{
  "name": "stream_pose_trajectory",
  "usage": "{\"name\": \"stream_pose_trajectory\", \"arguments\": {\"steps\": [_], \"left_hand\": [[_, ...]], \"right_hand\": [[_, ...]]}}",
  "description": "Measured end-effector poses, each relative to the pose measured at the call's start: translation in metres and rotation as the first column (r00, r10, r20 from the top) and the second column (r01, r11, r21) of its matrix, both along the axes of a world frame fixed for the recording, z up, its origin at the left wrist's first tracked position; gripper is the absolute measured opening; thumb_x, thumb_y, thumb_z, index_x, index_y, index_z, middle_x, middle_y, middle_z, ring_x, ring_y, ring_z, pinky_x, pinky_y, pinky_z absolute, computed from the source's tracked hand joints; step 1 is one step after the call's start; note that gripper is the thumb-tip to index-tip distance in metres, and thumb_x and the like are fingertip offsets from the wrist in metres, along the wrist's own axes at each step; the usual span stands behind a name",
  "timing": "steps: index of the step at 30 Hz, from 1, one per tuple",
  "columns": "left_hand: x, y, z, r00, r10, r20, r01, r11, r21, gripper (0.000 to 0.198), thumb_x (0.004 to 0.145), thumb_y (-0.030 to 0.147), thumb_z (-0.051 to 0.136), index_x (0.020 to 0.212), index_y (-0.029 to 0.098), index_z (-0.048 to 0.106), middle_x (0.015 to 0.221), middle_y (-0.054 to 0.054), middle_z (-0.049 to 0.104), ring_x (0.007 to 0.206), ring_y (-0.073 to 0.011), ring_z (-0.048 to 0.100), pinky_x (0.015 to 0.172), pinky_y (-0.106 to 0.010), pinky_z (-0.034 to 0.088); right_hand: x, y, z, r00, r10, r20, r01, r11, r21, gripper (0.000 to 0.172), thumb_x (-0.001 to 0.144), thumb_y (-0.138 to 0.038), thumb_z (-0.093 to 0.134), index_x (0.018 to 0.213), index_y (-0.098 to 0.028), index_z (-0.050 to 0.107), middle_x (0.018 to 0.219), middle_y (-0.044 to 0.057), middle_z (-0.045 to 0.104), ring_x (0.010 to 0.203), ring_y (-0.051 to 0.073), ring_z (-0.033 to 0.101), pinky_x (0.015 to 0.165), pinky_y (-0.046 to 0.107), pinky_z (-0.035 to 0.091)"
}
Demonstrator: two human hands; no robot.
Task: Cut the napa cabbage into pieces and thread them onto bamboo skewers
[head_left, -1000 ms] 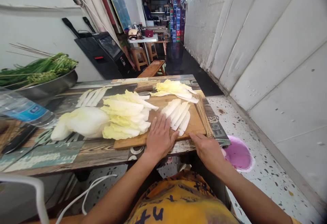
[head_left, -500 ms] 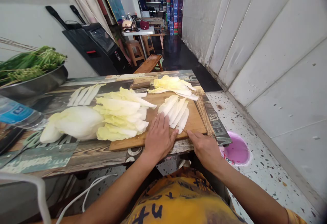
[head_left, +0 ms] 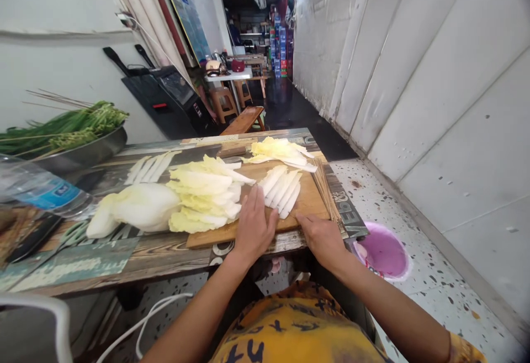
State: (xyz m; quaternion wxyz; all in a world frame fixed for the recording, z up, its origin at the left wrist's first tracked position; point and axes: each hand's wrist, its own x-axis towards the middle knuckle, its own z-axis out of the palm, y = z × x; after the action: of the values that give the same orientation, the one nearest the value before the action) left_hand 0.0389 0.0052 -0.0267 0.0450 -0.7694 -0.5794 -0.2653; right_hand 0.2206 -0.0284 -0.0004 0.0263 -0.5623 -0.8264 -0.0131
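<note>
On a wooden cutting board (head_left: 308, 200) lie several pale napa cabbage strips (head_left: 281, 189), side by side in a slanted row. My left hand (head_left: 254, 222) lies flat at the row's left end, fingers stretched out and thumb near the strips' lower ends. My right hand (head_left: 321, 236) is closed in a pinch at the board's front edge, just right of the row, on what looks like a thin bamboo skewer, mostly hidden. A pile of cut cabbage leaves (head_left: 202, 194) covers the board's left part. More yellow leaves (head_left: 277, 150) lie at its back.
Loose bamboo skewers (head_left: 327, 191) lie along the board's right side. A knife (head_left: 232, 152) rests behind it. To the left are a whole cabbage (head_left: 144, 207), scissors (head_left: 74, 233), a water bottle (head_left: 53, 191) and a bowl of greens (head_left: 91, 145). A pink basin (head_left: 385, 250) stands on the floor.
The camera view has tilted up a little, so the table sits lower and further right. The strips lie a bit closer together, and my left fingers have moved slightly off the leftmost one.
</note>
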Motion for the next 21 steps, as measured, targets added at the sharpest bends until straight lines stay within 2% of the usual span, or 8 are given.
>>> {"name": "stream_pose_trajectory", "arguments": {"steps": [3,11,17,21], "left_hand": [[-0.001,0.002,-0.002,1.0,0.018,0.019,-0.018,1.0,0.02,0.055,0.094,0.035,0.034,0.139,0.004,0.034,0.144,-0.022,0.039,0.137,-0.0281,0.032,0.112,-0.048,0.029],[0.011,0.005,-0.008,0.987,0.038,-0.155,-0.044,0.998,-0.037,0.054,0.094,0.036,0.034,0.134,0.0,0.044,0.142,-0.023,0.042,0.134,-0.0289,0.036,0.11,-0.044,0.032],[0.012,0.008,-0.006,0.991,0.026,-0.133,-0.038,0.995,-0.09,0.053,0.094,0.033,0.035,0.133,-0.001,0.044,0.141,-0.022,0.044,0.135,-0.029,0.036,0.11,-0.043,0.033],[0.011,0.002,0.001,0.998,0.026,-0.066,-0.03,0.998,-0.064,0.053,0.093,0.033,0.038,0.135,0.001,0.041,0.144,-0.022,0.04,0.135,-0.0291,0.035,0.111,-0.045,0.031]], "right_hand": [[0.001,-0.001,0.0,1.0,-0.002,-0.003,0.002,1.0,0.021,0.037,0.094,-0.019,0.037,0.127,-0.019,0.054,0.094,0.011,0.069,0.076,0.019,0.066,0.061,0.027,0.046],[0.001,0.0,-0.002,1.0,0.015,0.001,-0.015,0.999,0.037,0.039,0.092,-0.015,0.04,0.129,-0.016,0.053,0.094,0.01,0.069,0.076,0.019,0.067,0.062,0.026,0.047],[-0.005,-0.002,0.001,0.999,0.025,-0.039,-0.021,0.994,0.106,0.034,0.089,-0.009,0.041,0.116,-0.014,0.06,0.087,0.008,0.07,0.068,0.02,0.067,0.058,0.027,0.048],[0.0,-0.004,0.007,0.997,0.03,-0.068,-0.017,0.984,0.178,0.035,0.091,-0.009,0.037,0.114,-0.02,0.061,0.088,0.005,0.07,0.073,0.017,0.067,0.065,0.024,0.049]]}}
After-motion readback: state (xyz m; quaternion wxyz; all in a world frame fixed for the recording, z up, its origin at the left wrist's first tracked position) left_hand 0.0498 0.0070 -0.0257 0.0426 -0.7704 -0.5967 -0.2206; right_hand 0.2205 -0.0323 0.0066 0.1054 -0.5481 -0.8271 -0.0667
